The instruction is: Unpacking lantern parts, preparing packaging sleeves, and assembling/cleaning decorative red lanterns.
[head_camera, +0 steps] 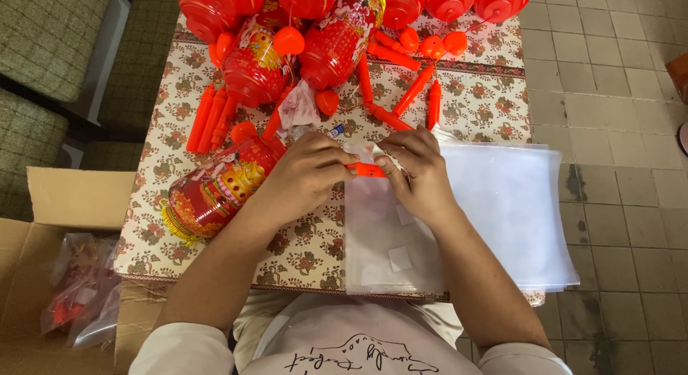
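Both my hands pinched on orange stick (367, 170) above clear bag stack (502, 217): left hand (308, 176), right hand (418, 173); I judge steady grip, slow wrap best

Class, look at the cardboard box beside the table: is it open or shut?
Open: the cardboard box has its flap raised, and bagged red items show inside.

Floral-clothed table (308, 253): red lanterns (251, 59), clear bags (502, 224).

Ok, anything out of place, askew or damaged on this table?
Nothing looks damaged or spilled. The stack of clear plastic bags overhangs the table's right edge, and one red lantern lies on its side by the left hand. Both hands, the right hand too, hold an orange stick at a small bag's mouth.
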